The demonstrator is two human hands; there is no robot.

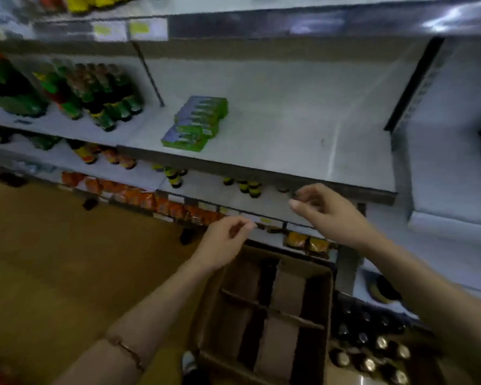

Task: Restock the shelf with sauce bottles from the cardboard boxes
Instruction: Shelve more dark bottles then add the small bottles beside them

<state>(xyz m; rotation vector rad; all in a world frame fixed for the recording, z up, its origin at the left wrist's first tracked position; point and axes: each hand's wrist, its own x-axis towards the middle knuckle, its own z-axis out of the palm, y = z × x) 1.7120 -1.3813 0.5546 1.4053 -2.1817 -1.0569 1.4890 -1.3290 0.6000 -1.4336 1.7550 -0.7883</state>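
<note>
Whole frame blurred, labels unreadable. Cardboard box (264, 315) on floor below the hands, its dividers showing dark cells, contents not clear. Second box to its right cut off by frame edge, holds dark sauce bottles (370, 354) with shiny caps. Left hand (222, 243) loosely curled, holds nothing, hovers above the box. Right hand (325, 212) relaxed, fingers bent, empty, near front edge of shelf (289, 129). Green packs (197, 123) stacked on that shelf; bottles at far left
</note>
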